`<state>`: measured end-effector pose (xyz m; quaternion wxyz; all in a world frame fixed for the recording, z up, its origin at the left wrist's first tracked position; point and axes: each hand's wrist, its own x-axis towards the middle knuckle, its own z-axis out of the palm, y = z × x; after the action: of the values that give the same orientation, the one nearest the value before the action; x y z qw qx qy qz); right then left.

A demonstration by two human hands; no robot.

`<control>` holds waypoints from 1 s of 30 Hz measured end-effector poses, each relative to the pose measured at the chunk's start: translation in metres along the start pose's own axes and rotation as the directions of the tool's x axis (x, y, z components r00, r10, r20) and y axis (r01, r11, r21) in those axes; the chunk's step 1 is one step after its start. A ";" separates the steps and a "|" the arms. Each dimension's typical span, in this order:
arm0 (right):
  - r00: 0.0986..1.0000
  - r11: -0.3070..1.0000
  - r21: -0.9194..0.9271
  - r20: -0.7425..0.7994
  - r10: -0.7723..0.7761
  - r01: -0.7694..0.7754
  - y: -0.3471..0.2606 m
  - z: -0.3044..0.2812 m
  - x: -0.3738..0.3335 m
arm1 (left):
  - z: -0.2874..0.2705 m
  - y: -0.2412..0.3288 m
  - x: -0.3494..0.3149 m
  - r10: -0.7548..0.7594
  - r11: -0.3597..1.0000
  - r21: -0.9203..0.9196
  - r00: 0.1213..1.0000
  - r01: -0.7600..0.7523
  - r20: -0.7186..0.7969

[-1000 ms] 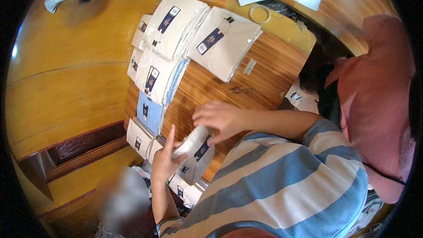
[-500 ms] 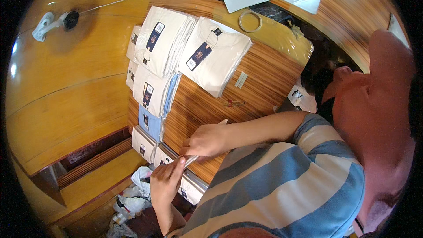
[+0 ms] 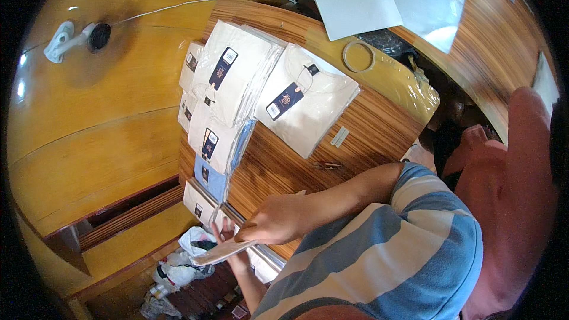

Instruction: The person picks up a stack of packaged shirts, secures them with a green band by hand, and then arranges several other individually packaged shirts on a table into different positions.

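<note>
My right hand (image 3: 275, 219) is closed on a thin, flat, pale piece (image 3: 225, 252) at the table's near left edge. It shows almost edge-on, so I cannot tell its kind. My left hand (image 3: 236, 255) is just beyond and below that piece, partly hidden by it, with its fingers stretched out and apart. Folded cream T-shirts in clear bags (image 3: 237, 71) lie stacked on the wooden table (image 3: 278, 169), dark tags on top. One bagged cream T-shirt (image 3: 308, 101) lies beside the stack. A blue folded garment (image 3: 208, 176) is nearer my hands.
A roll of clear tape (image 3: 358, 56) rests on yellowish plastic at the far side. White sheets (image 3: 352, 0) lie on another table. A person in a reddish top (image 3: 504, 201) is at the right. Plastic bags (image 3: 178, 269) lie below the left edge; a white fan (image 3: 74, 41) is farther left.
The pale piece has swung out to the left in my right hand. My left hand has let go of its edge and spread its fingers. The view has shifted slightly.
</note>
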<state>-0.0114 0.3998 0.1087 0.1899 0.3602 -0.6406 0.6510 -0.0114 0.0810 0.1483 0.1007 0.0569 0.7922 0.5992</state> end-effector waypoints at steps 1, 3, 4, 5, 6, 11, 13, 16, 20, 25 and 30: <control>0.998 0.998 0.063 -0.061 -0.008 0.011 -0.002 -0.004 0.002 | -0.007 -0.022 -0.013 -0.079 0.988 -0.133 0.997 0.081 0.020; 0.983 0.983 0.179 -0.183 -0.001 0.035 -0.006 -0.015 0.009 | 0.011 -0.044 -0.030 -0.138 0.939 -0.309 0.989 0.149 0.060; 0.985 0.989 0.146 -0.172 -0.003 0.029 -0.005 -0.018 0.012 | 0.022 -0.043 -0.021 -0.065 0.918 -0.388 0.996 0.081 0.055; 0.987 0.993 0.113 -0.162 -0.005 0.024 -0.003 -0.021 0.014 | 0.032 -0.040 -0.013 0.006 0.885 -0.465 0.999 0.018 0.051; 0.990 0.997 0.080 -0.141 -0.009 0.021 0.000 -0.026 0.017 | 0.043 -0.038 -0.008 0.076 0.840 -0.540 0.996 -0.044 0.036; 0.898 0.964 -0.246 0.439 0.016 0.103 -0.001 -0.084 0.035 | -0.041 0.002 0.017 0.175 0.954 -0.249 0.984 -0.167 0.011; 0.901 0.956 -0.272 0.433 0.018 0.112 0.001 -0.096 0.037 | -0.008 0.060 0.024 0.046 0.997 0.035 0.900 -0.068 0.434; 0.875 0.927 -0.355 0.479 0.073 0.117 0.001 -0.104 0.046 | 0.036 0.049 0.024 0.015 0.925 0.358 0.952 -0.130 0.307; 0.988 0.753 -0.640 0.082 -0.131 0.153 0.011 -0.132 0.058 | 0.047 0.017 0.036 0.375 0.807 0.452 0.922 -0.379 0.102; 0.809 0.813 -0.323 -0.519 0.276 -0.484 0.059 -0.165 0.019 | 0.077 0.044 0.125 0.581 0.688 0.507 0.812 -0.519 0.043; 0.628 0.817 0.025 -0.626 0.462 -0.576 0.114 -0.190 0.058 | 0.138 0.031 0.250 0.361 0.932 0.043 0.919 -0.359 -0.158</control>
<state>-0.1739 0.5598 0.0859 0.2195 -0.0871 -0.6764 0.6977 -0.2239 0.2713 0.1190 -0.0765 0.1529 0.7777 0.6049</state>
